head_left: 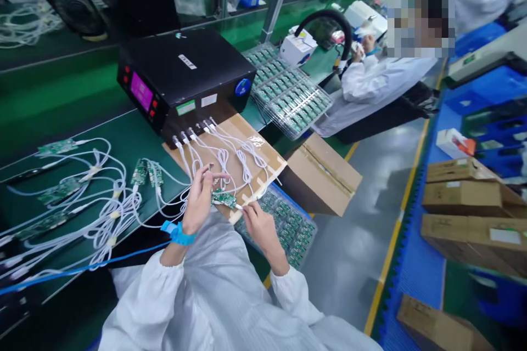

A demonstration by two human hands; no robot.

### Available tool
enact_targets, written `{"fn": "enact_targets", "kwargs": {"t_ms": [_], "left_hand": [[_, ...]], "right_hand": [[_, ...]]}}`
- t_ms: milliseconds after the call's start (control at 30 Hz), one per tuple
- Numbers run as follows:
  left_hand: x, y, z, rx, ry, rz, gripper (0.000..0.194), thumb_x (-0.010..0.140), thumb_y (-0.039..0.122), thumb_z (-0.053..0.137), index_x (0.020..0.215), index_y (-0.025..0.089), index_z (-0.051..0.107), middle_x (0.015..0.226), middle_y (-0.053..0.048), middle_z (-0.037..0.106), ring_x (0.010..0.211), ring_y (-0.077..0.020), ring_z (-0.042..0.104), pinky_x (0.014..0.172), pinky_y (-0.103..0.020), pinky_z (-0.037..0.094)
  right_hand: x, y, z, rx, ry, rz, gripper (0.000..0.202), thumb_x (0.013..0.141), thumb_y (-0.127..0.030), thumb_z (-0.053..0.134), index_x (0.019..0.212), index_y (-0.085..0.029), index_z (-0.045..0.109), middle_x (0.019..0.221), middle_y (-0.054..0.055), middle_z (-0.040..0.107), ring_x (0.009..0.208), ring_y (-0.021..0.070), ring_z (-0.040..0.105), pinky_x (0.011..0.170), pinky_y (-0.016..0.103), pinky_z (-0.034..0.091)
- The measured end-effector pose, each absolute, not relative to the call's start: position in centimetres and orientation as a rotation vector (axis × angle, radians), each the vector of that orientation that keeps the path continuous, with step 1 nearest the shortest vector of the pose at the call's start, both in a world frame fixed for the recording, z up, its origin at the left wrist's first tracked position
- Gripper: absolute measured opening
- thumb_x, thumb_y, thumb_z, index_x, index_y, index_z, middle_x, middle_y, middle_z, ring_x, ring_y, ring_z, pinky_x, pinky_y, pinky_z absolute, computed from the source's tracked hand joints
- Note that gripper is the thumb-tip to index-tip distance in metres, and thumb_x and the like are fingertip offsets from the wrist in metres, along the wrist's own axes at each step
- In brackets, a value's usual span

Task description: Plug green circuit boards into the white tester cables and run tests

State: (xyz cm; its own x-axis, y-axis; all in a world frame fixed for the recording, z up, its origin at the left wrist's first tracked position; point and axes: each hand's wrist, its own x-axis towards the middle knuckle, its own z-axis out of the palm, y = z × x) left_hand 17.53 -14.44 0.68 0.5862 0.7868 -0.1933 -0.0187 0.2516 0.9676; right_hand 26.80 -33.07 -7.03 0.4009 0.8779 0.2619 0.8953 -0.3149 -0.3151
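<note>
A small green circuit board (224, 198) is between my two hands, above the edge of a cardboard sheet (197, 160). My left hand (200, 197), with a blue wrist strap (178, 232), is at the board's left end. One finger points right; the others look curled at the board, their grip partly hidden. At the board's right end, my right hand (259, 224) pinches a white cable plug (240, 208). White cables (223, 162) run over the sheet from a black test box (187, 74) with a pink screen.
Wired circuit boards (60, 191) and bundled white cables (113, 219) cover the bench at left. Board trays (288, 90) stand beyond the box; another tray (288, 225) is below my right hand. A carton (323, 175) stands at right, near a co-worker's sleeve (366, 79).
</note>
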Motion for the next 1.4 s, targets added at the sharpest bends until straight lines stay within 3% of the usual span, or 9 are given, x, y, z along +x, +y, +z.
{"fn": "enact_targets", "kwargs": {"t_ms": [133,233,433,633,1033,1400], "left_hand": [[18.5,-14.7,0.8,1.248,0.696,0.531,0.054,0.093,0.063,0.063,0.129,0.022,0.058,0.122,-0.010,0.074,0.103,-0.0196,0.068,0.095,-0.033,0.051],[19.5,-15.2,0.8,1.181,0.678,0.507,0.057,0.084,0.058,0.076,0.124,0.021,0.059,0.116,-0.011,0.074,0.109,-0.0231,0.070,0.098,-0.036,0.054],[21.5,-15.7,-0.3,1.046,0.679,0.494,0.051,0.079,0.051,0.083,0.112,0.020,0.059,0.112,-0.012,0.075,0.108,-0.0248,0.072,0.101,-0.043,0.057],[22.3,-15.7,-1.2,1.019,0.686,0.507,0.054,0.079,0.054,0.083,0.112,0.018,0.061,0.112,-0.013,0.076,0.108,-0.0251,0.073,0.101,-0.043,0.058],[22.2,-15.7,-0.8,1.026,0.681,0.523,0.056,0.078,0.057,0.082,0.111,0.019,0.059,0.114,-0.013,0.075,0.110,-0.0254,0.073,0.101,-0.043,0.057],[21.8,-15.4,-0.7,1.014,0.669,0.545,0.057,0.077,0.057,0.083,0.111,0.019,0.057,0.114,-0.013,0.076,0.108,-0.0248,0.073,0.101,-0.044,0.057]], "right_hand": [[28.2,-34.1,-7.6,-2.170,-1.263,-0.080,0.015,0.106,-0.032,0.055,0.109,-0.018,0.061,0.099,0.008,0.066,0.069,0.0133,0.063,0.057,0.024,0.052],[29.9,-34.8,-8.0,-2.205,-1.075,-0.148,0.021,0.106,-0.033,0.055,0.119,-0.018,0.058,0.108,0.012,0.063,0.068,0.0134,0.062,0.056,0.027,0.054],[32.1,-33.4,-7.9,-2.078,-1.047,-0.072,0.021,0.107,-0.024,0.044,0.114,-0.021,0.064,0.117,0.014,0.064,0.098,0.0203,0.071,0.075,0.032,0.062],[32.4,-31.1,-6.3,-1.928,-1.084,-0.006,0.025,0.107,-0.020,0.041,0.119,-0.023,0.063,0.096,0.007,0.071,0.082,0.0178,0.070,0.082,0.034,0.062],[32.5,-30.9,-5.6,-1.922,-1.076,0.008,0.028,0.105,-0.017,0.043,0.119,-0.023,0.067,0.110,0.010,0.069,0.069,0.0142,0.068,0.072,0.031,0.061],[32.2,-30.6,-5.5,-1.898,-1.083,-0.008,0.025,0.108,-0.023,0.043,0.116,-0.022,0.066,0.109,0.010,0.069,0.069,0.0131,0.067,0.072,0.030,0.060]]}}
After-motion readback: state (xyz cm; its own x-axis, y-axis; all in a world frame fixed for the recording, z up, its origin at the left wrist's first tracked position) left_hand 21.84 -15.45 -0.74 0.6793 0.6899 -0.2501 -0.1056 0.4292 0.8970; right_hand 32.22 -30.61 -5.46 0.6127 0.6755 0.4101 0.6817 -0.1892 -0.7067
